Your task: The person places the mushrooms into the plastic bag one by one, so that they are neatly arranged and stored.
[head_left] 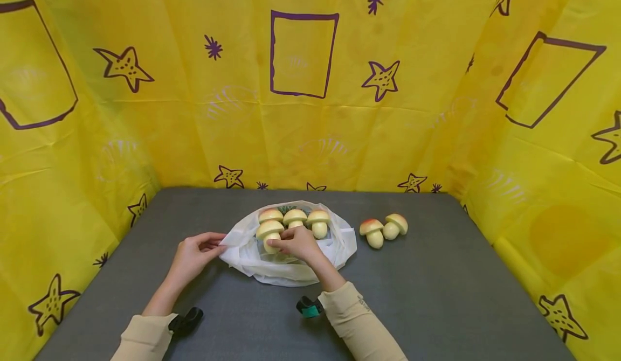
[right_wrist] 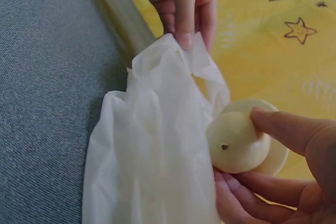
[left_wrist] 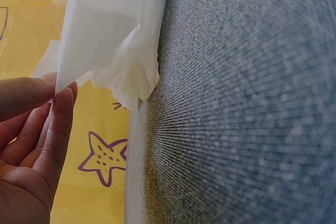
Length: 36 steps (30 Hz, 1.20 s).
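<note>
A crumpled white plastic bag (head_left: 286, 275) lies spread open on the dark table. My left hand (head_left: 191, 256) pinches its left edge between thumb and fingers; the left wrist view shows the thin plastic (left_wrist: 100, 35) caught at the fingertips. With my right hand (head_left: 303, 244) I grip the stem of a toy mushroom (head_left: 269, 230) over the bag; its pale round stem end (right_wrist: 239, 142) faces the right wrist camera. Behind it, more mushrooms, including one at the right (head_left: 318, 222), sit in the bag's mouth. Something green (head_left: 286, 209) shows partly behind them.
Right of the bag, two more mushrooms, one red-topped (head_left: 372, 233) and one paler (head_left: 395, 226), lie side by side on the grey table (head_left: 436, 296). Yellow patterned cloth (head_left: 310, 134) walls the back and both sides.
</note>
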Available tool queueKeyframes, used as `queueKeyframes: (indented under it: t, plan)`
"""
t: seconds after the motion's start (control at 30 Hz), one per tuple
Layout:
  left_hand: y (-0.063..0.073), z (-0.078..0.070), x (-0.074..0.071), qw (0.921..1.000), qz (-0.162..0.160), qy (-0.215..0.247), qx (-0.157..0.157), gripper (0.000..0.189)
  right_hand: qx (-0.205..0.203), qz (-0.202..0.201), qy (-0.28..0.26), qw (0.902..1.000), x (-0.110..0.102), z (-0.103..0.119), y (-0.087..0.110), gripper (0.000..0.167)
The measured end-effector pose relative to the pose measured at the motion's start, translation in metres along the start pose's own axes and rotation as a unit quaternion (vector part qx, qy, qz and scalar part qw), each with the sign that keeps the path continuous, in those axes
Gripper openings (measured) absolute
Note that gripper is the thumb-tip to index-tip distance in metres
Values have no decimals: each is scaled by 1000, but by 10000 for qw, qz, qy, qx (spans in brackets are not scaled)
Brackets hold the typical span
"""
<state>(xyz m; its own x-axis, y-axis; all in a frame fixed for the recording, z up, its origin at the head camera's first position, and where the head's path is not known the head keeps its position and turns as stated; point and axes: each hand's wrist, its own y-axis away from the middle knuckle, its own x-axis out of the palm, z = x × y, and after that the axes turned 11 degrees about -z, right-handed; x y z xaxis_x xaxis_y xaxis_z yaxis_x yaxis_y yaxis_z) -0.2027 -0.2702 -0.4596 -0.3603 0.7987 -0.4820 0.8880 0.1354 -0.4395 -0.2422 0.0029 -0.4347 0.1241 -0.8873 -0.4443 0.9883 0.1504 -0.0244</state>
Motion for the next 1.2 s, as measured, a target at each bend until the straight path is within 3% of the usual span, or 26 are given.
queueKeyframes:
  t: [0.63, 1.2]
  plan:
    - [1, 0, 1, 9999, -2, -112, -82, 26, 164, 38, 211, 9996, 21, -10, 0, 29]
    - [1, 1, 1, 9999, -10, -111, -45, 27, 34, 10, 566, 9984, 29, -12, 5, 32]
